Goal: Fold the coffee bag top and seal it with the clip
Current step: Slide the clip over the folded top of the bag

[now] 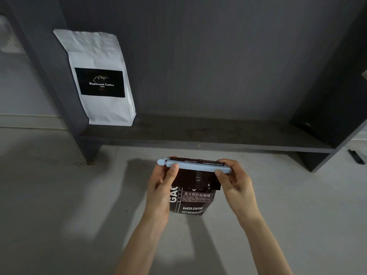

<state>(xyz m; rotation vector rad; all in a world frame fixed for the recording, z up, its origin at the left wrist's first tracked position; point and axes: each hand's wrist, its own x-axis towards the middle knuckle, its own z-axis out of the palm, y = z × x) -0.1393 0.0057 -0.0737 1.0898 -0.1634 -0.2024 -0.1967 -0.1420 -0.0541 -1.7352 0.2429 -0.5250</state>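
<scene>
A black coffee bag (191, 201) with white lettering stands upright on the pale grey floor in front of me, its top folded over. A long light-blue clip (196, 166) lies across the folded top. My left hand (160, 187) pinches the clip's left part, thumb on its near face. My right hand (234, 181) pinches the clip's right end the same way. Both hands also steady the bag's upper corners.
A white coffee bag (101, 76) with a black label stands on the left end of a low dark shelf (198, 135) just behind the black bag. A dark side panel (327, 96) closes the shelf on the right. A small black object (356, 156) lies at far right.
</scene>
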